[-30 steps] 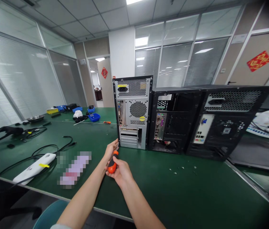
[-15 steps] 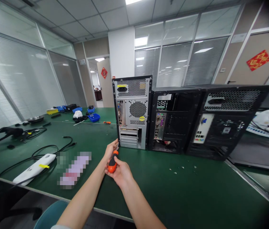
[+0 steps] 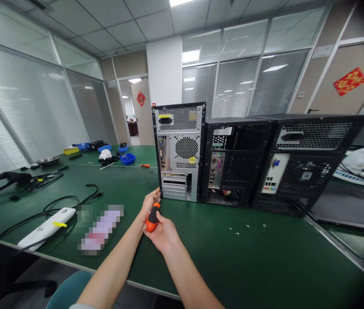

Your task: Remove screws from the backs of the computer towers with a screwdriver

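My right hand [image 3: 164,234] is wrapped round the orange and black handle of a screwdriver [image 3: 152,218]. The tool points up and away toward the lower left corner of a silver-backed computer case [image 3: 179,150]. My left hand [image 3: 149,201] has its fingers pinched at the screwdriver's shaft near the tip, close to that corner of the case. Both hands hover just above the green table [image 3: 220,253].
Two black computer cases [image 3: 236,161] [image 3: 310,165] stand to the right of the silver one. Small screws [image 3: 246,226] lie loose on the table. A white power strip [image 3: 47,226] with black cables lies at left; blue bins [image 3: 126,158] and another screwdriver [image 3: 145,165] sit farther back.
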Demonstrator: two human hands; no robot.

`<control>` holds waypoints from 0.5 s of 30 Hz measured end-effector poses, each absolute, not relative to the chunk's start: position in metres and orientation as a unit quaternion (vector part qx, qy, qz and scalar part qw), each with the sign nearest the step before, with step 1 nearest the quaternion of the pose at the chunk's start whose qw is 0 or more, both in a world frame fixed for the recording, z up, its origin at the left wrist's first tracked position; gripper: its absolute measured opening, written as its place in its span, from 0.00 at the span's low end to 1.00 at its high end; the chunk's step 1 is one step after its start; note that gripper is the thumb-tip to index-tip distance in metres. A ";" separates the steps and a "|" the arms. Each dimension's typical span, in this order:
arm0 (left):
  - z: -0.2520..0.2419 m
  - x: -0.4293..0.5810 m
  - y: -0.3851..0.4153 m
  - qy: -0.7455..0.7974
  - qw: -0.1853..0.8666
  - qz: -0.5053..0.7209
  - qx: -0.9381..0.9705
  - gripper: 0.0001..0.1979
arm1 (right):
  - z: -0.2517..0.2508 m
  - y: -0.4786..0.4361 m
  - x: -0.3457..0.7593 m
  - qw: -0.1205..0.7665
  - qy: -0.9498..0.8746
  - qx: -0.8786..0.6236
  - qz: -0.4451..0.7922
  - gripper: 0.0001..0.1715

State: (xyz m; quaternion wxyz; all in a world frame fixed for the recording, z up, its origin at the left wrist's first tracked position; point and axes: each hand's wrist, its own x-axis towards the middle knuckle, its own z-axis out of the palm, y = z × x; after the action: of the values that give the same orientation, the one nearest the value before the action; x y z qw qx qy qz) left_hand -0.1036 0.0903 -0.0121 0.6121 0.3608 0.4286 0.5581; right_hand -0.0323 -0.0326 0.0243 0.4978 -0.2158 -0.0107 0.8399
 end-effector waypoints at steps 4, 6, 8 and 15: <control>-0.013 -0.103 0.090 0.428 0.605 0.564 0.365 0.25 | 0.024 -0.033 -0.031 0.495 -0.003 -0.211 0.843 0.12; -0.011 -0.102 0.089 0.433 0.605 0.564 0.358 0.26 | 0.023 -0.033 -0.031 0.495 -0.001 -0.208 0.844 0.11; -0.009 -0.102 0.088 0.437 0.607 0.561 0.354 0.26 | 0.023 -0.033 -0.031 0.493 -0.001 -0.203 0.846 0.12; -0.008 -0.103 0.086 0.436 0.610 0.555 0.360 0.25 | 0.026 -0.035 -0.030 0.494 -0.023 -0.201 0.846 0.15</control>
State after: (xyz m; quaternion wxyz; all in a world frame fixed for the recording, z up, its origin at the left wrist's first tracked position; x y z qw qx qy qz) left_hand -0.1027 0.0863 -0.0083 0.6096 0.3604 0.4364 0.5551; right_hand -0.0301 -0.0350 0.0263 0.4938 -0.2005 -0.0231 0.8458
